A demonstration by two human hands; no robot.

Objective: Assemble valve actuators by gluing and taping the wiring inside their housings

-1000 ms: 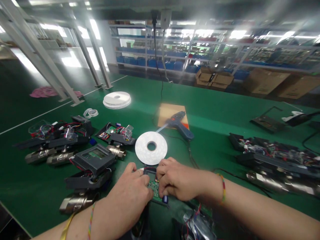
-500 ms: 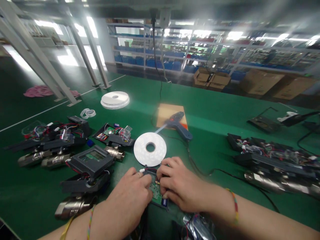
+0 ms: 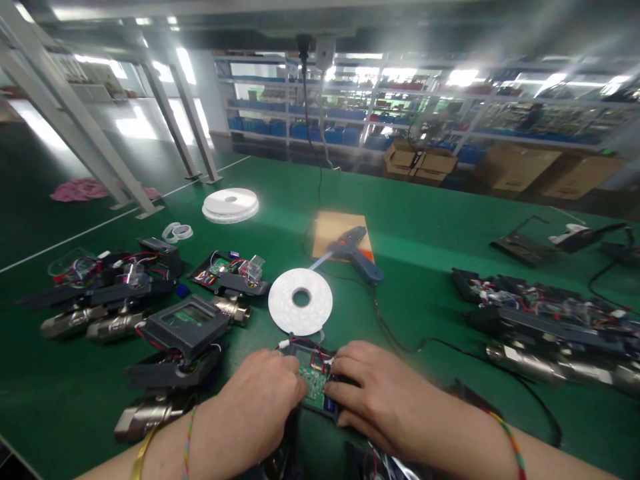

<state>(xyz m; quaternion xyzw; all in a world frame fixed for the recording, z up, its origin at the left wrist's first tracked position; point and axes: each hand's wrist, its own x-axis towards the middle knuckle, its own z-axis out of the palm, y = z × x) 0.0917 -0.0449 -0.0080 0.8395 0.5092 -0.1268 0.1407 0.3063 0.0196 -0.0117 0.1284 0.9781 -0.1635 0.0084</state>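
A green circuit board (image 3: 314,385) lies in a dark plastic housing (image 3: 300,348) at the lower middle, with red and black wires and a white connector (image 3: 284,345) at its far edge. My left hand (image 3: 267,393) is closed on the housing's left side, its fingers curled over the edge. On the right side my right hand (image 3: 367,390) grips the housing, fingertips at the board's edge and thumb below. A blue part (image 3: 329,405) shows beside the right fingers. Just beyond the housing lies a white tape roll (image 3: 300,313).
Valve assemblies with open housings (image 3: 183,327) crowd the left; more metal valves (image 3: 530,360) line the right. A glue gun (image 3: 356,253) rests on a cardboard piece (image 3: 325,230), its cable running right. White rolls (image 3: 230,203) stand farther back. Wired parts (image 3: 375,463) lie near the front.
My right hand has shifted slightly right and toward me, from over the board to the housing's right edge, uncovering more board and wires. My left hand stays nearly in place.
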